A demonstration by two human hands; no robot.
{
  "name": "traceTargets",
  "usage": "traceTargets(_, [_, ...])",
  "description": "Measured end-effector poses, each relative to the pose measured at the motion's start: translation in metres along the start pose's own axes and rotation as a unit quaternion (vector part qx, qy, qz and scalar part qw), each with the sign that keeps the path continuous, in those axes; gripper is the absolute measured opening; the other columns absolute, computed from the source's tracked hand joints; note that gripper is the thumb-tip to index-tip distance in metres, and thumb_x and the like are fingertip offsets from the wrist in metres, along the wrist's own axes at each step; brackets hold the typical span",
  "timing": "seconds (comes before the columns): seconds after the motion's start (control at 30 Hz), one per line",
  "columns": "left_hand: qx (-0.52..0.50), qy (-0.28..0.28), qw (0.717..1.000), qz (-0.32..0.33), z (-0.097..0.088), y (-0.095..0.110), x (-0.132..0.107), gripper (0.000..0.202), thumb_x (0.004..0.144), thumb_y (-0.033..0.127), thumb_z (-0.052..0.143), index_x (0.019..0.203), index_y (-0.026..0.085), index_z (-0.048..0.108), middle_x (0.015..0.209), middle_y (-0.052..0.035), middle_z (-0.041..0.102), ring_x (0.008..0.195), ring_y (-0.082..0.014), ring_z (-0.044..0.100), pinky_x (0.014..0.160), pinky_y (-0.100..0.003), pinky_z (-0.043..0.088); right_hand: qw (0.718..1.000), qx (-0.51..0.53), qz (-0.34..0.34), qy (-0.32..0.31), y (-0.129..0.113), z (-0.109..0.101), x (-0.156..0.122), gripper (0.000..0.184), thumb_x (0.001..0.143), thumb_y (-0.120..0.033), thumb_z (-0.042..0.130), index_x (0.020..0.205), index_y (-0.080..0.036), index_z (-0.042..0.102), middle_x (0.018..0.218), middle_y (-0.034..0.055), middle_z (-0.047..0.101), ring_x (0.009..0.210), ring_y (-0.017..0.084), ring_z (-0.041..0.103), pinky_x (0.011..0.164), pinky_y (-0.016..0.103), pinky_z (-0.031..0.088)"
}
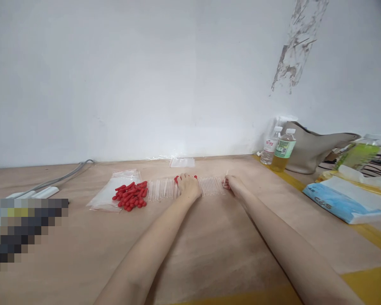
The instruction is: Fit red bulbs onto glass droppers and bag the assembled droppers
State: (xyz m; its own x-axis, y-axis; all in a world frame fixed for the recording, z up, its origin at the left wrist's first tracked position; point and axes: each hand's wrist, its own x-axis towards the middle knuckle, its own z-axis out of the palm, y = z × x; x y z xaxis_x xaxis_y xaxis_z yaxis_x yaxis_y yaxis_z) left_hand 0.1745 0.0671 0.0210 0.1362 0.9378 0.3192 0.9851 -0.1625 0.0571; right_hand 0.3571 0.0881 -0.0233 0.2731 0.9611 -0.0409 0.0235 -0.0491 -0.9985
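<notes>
Your bare forearms stretch towards twelve o'clock over the brown worktop. Your right hand pinches a thin clear tube upright. Your left hand lies over a row of similar tubes, its opening and grip impossible to tell. Small red bulb-ended pieces heap at its nine o'clock.

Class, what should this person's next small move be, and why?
Probably the left hand should pinch one of the red pieces beside it: they lie within easy reach, while the right hand seems occupied, with a thin clear stick poking up from it near the row of similar sticks.
</notes>
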Motion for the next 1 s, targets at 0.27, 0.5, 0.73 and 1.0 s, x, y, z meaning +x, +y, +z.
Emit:
traceTargets(0.27, [-0.029,0.01,1.0,-0.002,-0.002,0.015,-0.002,0.035,0.078,0.032,0.04,0.091,0.008,0.061,0.1,-0.0183,0.052,0.098,-0.0301,0.039,0.081,-0.04,0.026,0.996,0.064,0.069,0.006,-0.008,0.001,-0.004,0.021,0.077,-0.014,0.038,0.057,-0.018,0.041,0.05,0.0015,0.05,0.051,0.009,0.053,0.054,0.018,0.046])
traceTargets(0.5, [-0.079,0.009,0.996,0.03,0.005,0.069,-0.008,0.034,0.077,0.034,0.041,0.092,0.011,0.062,0.101,-0.0152,0.053,0.099,-0.0278,0.04,0.081,-0.037,0.028,0.987,0.096,0.118,-0.049,-0.018,-0.013,-0.009,0.023,0.08,-0.018,0.034,0.058,-0.018,0.039,0.052,0.0042,0.054,0.046,0.01,0.052,0.047,0.02,0.043])
traceTargets(0.73, [-0.097,-0.003,0.995,0.014,0.019,0.099,0.001,0.035,0.076,0.039,0.042,0.09,0.013,0.062,0.099,-0.0152,0.055,0.097,-0.0283,0.042,0.081,-0.038,0.029,0.989,0.105,0.091,-0.041,-0.012,-0.015,-0.003,0.021,0.074,-0.014,0.037,0.053,-0.018,0.039,0.042,-0.0022,0.045,0.036,0.007,0.04,0.038,0.018,0.033])
traceTargets(1.0, [-0.101,0.022,0.994,0.039,0.011,0.079,-0.007,0.034,0.078,0.038,0.04,0.09,0.014,0.06,0.097,-0.0135,0.055,0.095,-0.0277,0.044,0.08,-0.039,0.029,0.995,0.093,0.047,-0.006,-0.011,-0.015,0.0,0.02,0.075,-0.014,0.037,0.056,-0.017,0.043,0.053,0.0009,0.053,0.046,0.008,0.048,0.049,0.019,0.04])
